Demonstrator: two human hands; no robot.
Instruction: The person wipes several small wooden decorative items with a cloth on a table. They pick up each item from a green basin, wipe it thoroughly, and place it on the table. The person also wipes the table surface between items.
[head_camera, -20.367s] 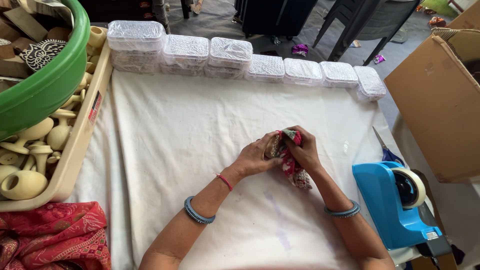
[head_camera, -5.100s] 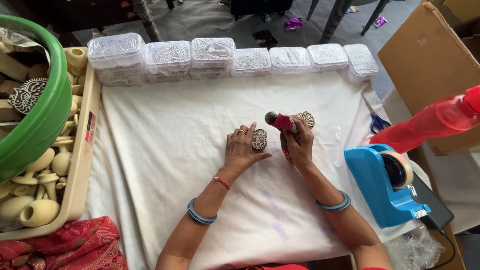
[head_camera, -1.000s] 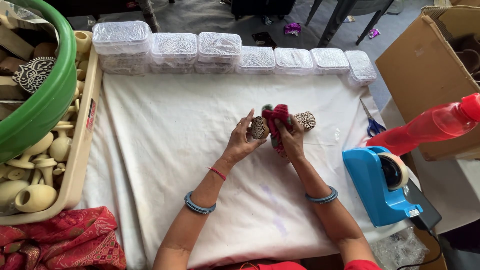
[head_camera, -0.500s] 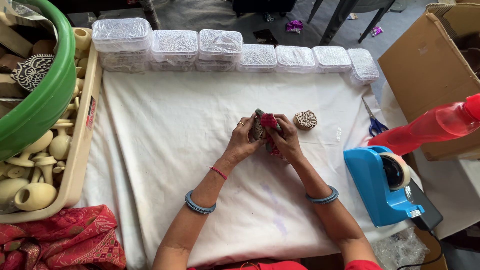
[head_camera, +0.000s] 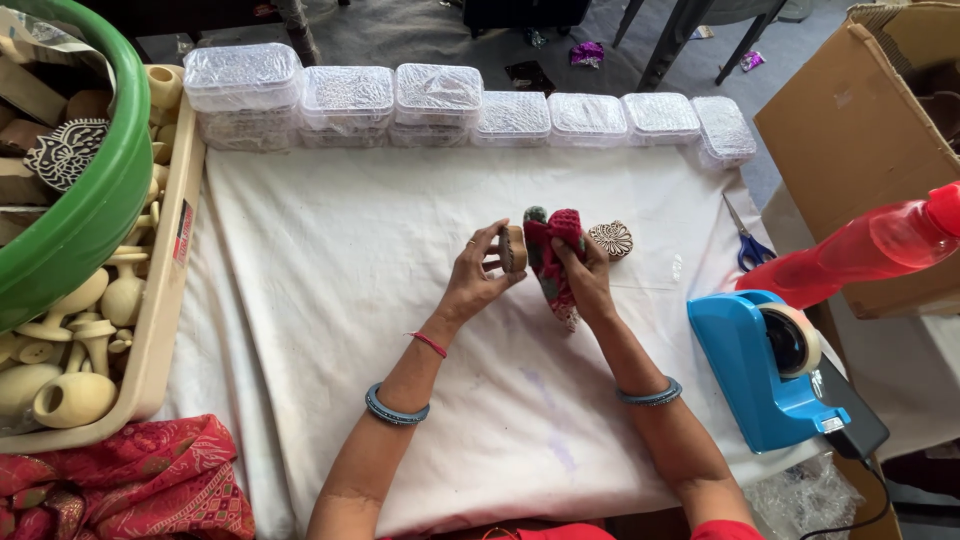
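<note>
Between left-hand fingers (head_camera: 493, 250) sits a wooden block (head_camera: 514, 248); cloth (head_camera: 550, 262) under right-hand fingers (head_camera: 578, 262).

**Hands part, block comes clear of cloth**

Half a second ago both hands were pressed together. Now the left hand (head_camera: 478, 275) holds the small wooden block (head_camera: 513, 249) apart from the red patterned cloth (head_camera: 551, 262), which the right hand (head_camera: 588, 278) grips.

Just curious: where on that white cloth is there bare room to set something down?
Bare white cloth lies between the beige tray and the left hand. It is crowded around the right hand, carved block and tape dispenser.
</note>
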